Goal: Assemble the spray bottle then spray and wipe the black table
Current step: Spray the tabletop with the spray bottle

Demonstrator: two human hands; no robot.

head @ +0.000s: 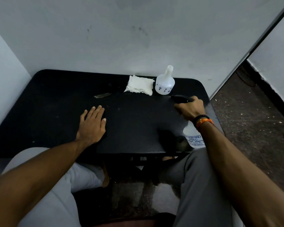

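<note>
The right hand (189, 108) grips the black spray head (180, 98) of a labelled bottle (193, 138), fingers curled round it, holding it over the table's (56, 95) right edge near the front corner. The left hand (92, 123) lies flat on the tabletop, fingers straight, near the front edge and well apart from the right. At the back edge sits a folded white cloth (139, 86), and just beside it a second bottle (165, 82) (capless, its neck open).
</note>
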